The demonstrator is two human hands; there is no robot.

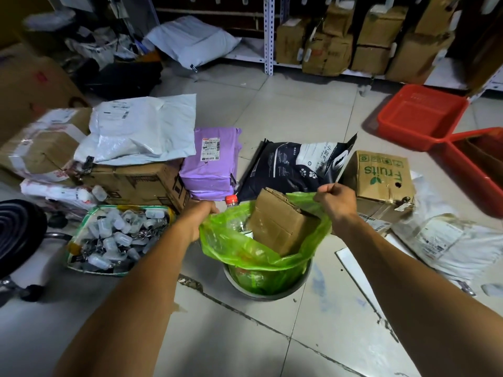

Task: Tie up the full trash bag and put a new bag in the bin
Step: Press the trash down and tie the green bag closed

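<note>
Green bag (261,248) (translucent), red tub (420,115).

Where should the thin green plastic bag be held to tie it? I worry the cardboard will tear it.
By its loose rim, from the two opposite sides, as the left hand and right hand do now. The green plastic trash bag gathers there, above the jutting brown cardboard box.

Floor left: taped cartons (130,180), white mailer (141,129) laid on top
Floor centre: purple parcel (209,167), dark pet-food bag (294,167) just beside it
Floor right: "Fruits" box (381,180), red trays (422,115)
Green tray (117,238): filled with small clear tags
Back: boxes (375,39) stacked on shelving
</note>
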